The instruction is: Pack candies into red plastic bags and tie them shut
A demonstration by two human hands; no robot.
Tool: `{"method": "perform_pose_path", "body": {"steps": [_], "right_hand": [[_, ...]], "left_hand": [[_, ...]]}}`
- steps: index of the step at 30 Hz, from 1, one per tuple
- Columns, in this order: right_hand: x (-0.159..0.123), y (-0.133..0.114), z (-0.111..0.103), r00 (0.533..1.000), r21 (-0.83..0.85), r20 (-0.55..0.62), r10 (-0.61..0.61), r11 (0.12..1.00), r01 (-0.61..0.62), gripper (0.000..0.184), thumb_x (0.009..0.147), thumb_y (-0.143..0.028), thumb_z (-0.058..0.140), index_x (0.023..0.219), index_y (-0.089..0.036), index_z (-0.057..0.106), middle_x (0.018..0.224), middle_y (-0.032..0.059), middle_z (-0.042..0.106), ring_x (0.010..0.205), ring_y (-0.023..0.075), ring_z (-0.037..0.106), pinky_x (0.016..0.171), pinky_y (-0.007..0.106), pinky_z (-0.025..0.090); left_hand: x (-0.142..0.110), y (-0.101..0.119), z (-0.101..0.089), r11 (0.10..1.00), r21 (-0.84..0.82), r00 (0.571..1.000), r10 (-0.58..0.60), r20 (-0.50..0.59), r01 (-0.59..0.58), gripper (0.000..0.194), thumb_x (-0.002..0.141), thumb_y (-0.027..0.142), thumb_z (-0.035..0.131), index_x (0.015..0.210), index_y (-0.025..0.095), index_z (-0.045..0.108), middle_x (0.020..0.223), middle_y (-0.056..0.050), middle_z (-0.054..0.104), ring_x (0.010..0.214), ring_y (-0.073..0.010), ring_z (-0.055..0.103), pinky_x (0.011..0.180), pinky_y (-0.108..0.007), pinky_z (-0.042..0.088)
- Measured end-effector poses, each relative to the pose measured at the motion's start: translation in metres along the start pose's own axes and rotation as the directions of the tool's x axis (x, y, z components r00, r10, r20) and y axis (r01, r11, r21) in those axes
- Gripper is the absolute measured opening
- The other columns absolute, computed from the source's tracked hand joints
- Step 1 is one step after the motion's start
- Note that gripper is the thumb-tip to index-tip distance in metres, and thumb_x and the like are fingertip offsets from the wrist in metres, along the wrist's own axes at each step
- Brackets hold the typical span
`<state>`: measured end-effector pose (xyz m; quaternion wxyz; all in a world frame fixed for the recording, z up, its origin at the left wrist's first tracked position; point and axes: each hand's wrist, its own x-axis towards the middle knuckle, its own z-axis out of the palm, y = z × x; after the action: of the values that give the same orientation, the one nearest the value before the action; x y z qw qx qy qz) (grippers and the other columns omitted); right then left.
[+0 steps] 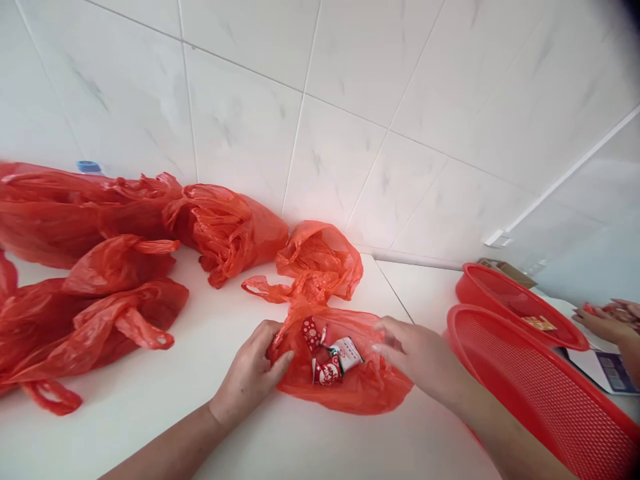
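An opened red plastic bag [345, 397] lies on the white table in front of me. Several small wrapped sweets are inside it: a red one with white dots [311, 334], a white packet with green edges [347, 353] and a red one with white lettering [327, 372]. My left hand [253, 367] grips the bag's left rim, thumb on the near side and fingers behind the film. Over the right rim, my right hand [415, 350] has its fingers apart and slightly bent, with nothing visible in them. Its fingertips are a little blurred.
Several red plastic bags [250, 227] stand along the tiled wall and at left, some bulging. A small crumpled one [325, 257] sits right behind the opened bag. Red mesh baskets [530, 373] stand close at right. Another person's hands [607, 327] are at the far right.
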<state>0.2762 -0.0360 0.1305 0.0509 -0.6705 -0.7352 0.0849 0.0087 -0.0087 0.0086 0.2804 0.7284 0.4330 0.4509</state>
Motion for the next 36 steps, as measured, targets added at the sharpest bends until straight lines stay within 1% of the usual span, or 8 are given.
{"method": "perform_pose_path", "body": {"steps": [4, 9, 16, 20, 24, 30, 34, 36], "right_hand": [[-0.008, 0.02, 0.035, 0.989, -0.157, 0.131, 0.062, 0.987, -0.041, 0.025, 0.08, -0.046, 0.053, 0.076, -0.022, 0.058, 0.067, 0.0016, 0.064, 0.06, 0.0198, 0.059, 0.053, 0.027, 0.032], [-0.02, 0.043, 0.066, 0.984, -0.158, 0.174, 0.044, 0.987, -0.016, 0.009, 0.069, -0.018, 0.053, 0.064, -0.022, 0.048, 0.058, -0.0015, 0.057, 0.051, 0.0168, 0.052, 0.048, 0.025, 0.024], [-0.014, 0.042, 0.034, 0.983, 0.329, -0.118, 0.138, 0.94, -0.092, 0.017, 0.084, -0.033, 0.047, 0.071, -0.021, 0.05, 0.064, -0.0032, 0.054, 0.06, 0.0143, 0.051, 0.054, 0.024, 0.036], [-0.002, 0.036, 0.0, 0.857, 0.745, -0.379, 0.349, 0.664, 0.059, 0.027, 0.078, -0.046, 0.06, 0.078, -0.019, 0.057, 0.074, 0.0002, 0.06, 0.068, 0.0146, 0.055, 0.061, 0.024, 0.044], [0.018, 0.034, -0.022, 0.696, 0.869, -0.481, 0.533, 0.183, 0.46, 0.026, 0.067, -0.038, 0.074, 0.078, -0.019, 0.06, 0.083, 0.0006, 0.063, 0.069, 0.0121, 0.057, 0.061, 0.023, 0.049], [0.054, 0.014, -0.034, 0.822, 0.829, -0.177, 0.54, -0.369, 0.421, 0.013, 0.073, -0.026, 0.068, 0.074, -0.018, 0.058, 0.093, 0.0063, 0.065, 0.09, 0.0169, 0.063, 0.067, 0.025, 0.054], [0.065, -0.006, -0.032, 0.882, 0.82, -0.145, 0.449, -0.444, 0.361, 0.011, 0.076, -0.025, 0.067, 0.078, -0.02, 0.057, 0.09, 0.0046, 0.066, 0.09, 0.0177, 0.064, 0.069, 0.027, 0.055], [0.065, -0.013, -0.031, 0.899, 0.817, -0.2, 0.389, -0.441, 0.372, 0.014, 0.077, -0.027, 0.068, 0.077, -0.021, 0.056, 0.073, -0.0012, 0.062, 0.068, 0.0119, 0.062, 0.062, 0.024, 0.054]], "left_hand": [[-0.001, 0.001, 0.0, 1.0, -0.02, 1.0, 0.014, 0.024, -0.014, 0.019, 0.086, 0.025, 0.049, 0.103, 0.022, 0.053, 0.101, -0.007, 0.058, 0.091, -0.0193, 0.058, 0.079, -0.031, 0.049], [-0.004, 0.002, 0.002, 0.997, -0.073, 0.999, -0.023, 0.025, 0.024, 0.021, 0.083, 0.024, 0.051, 0.103, 0.023, 0.057, 0.094, -0.004, 0.06, 0.082, -0.0173, 0.056, 0.067, -0.027, 0.048], [0.01, 0.012, -0.004, 0.827, -0.506, 0.954, -0.299, -0.023, 0.247, 0.015, 0.079, 0.03, 0.06, 0.088, 0.019, 0.062, 0.075, 0.001, 0.061, 0.064, -0.0125, 0.053, 0.061, -0.025, 0.045], [0.036, 0.038, -0.028, 0.757, -0.624, 0.954, -0.294, -0.06, 0.194, 0.022, 0.083, 0.039, 0.058, 0.08, 0.017, 0.055, 0.067, 0.003, 0.053, 0.054, -0.0088, 0.048, 0.054, -0.023, 0.044], [0.062, 0.079, -0.052, 0.71, -0.702, 0.964, -0.221, -0.149, 0.054, 0.024, 0.084, 0.039, 0.057, 0.074, 0.018, 0.05, 0.068, 0.005, 0.051, 0.056, -0.0064, 0.047, 0.056, -0.019, 0.043], [0.079, 0.118, -0.06, 0.652, -0.747, 0.958, -0.113, -0.264, -0.129, 0.017, 0.083, 0.032, 0.063, 0.078, 0.019, 0.055, 0.068, 0.004, 0.053, 0.056, -0.0065, 0.048, 0.054, -0.018, 0.041], [0.084, 0.122, -0.06, 0.659, -0.744, 0.958, -0.131, -0.255, -0.108, 0.015, 0.081, 0.032, 0.066, 0.081, 0.02, 0.058, 0.072, 0.003, 0.056, 0.061, -0.0074, 0.052, 0.06, -0.02, 0.043], [0.085, 0.123, -0.061, 0.675, -0.728, 0.954, -0.125, -0.271, -0.118, 0.015, 0.08, 0.031, 0.068, 0.081, 0.02, 0.058, 0.084, 0.002, 0.059, 0.072, -0.0084, 0.055, 0.067, -0.02, 0.045]]}}
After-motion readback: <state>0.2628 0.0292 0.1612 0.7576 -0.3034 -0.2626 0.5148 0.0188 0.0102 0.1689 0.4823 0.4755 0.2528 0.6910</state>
